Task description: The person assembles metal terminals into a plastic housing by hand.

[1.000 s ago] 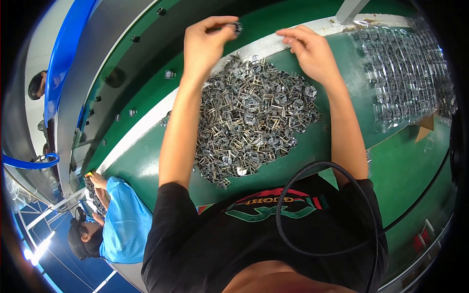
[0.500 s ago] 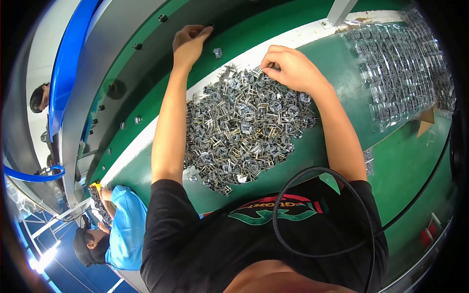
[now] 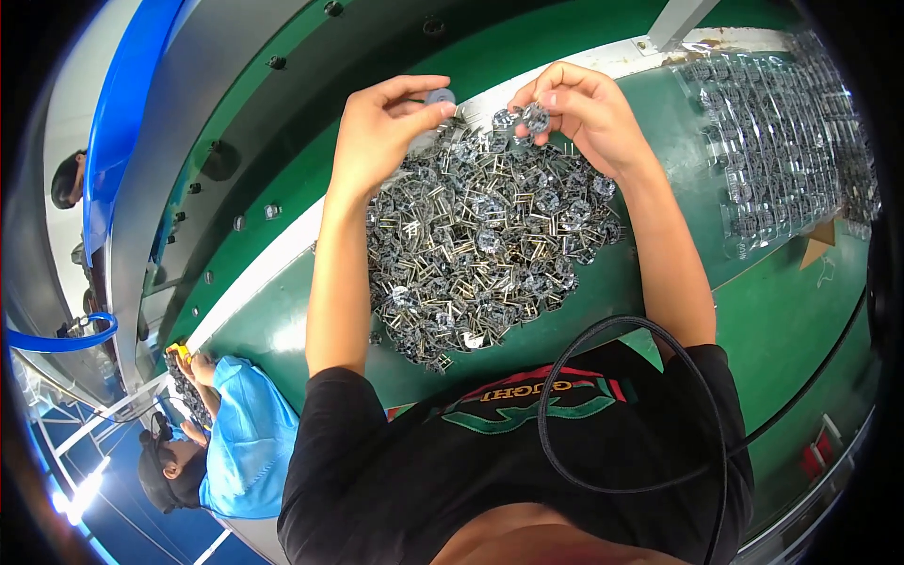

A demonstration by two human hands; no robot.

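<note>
My left hand (image 3: 375, 132) pinches a small grey round cap (image 3: 440, 96) between thumb and fingers, just above the white rail at the far side of the heap. Close to its right, my right hand (image 3: 601, 111) grips a small dark pronged part (image 3: 535, 118) at its fingertips, its round face showing. Below both hands spreads a big heap of dark pronged metal parts (image 3: 480, 245) on the green tabletop (image 3: 330, 325). The prongs point every way.
Beyond the white rail (image 3: 259, 273) runs a green belt (image 3: 546, 42) carrying scattered dark parts and grey caps (image 3: 272, 212). Clear plastic trays of parts (image 3: 763, 151) are stacked at right. A black cable (image 3: 556, 414) loops before me. A person in blue (image 3: 247, 443) works at left.
My left hand has come back from a dark part on the belt and taken the grey cap. My right hand has risen off the heap's edge, with a pronged part now showing in it.
</note>
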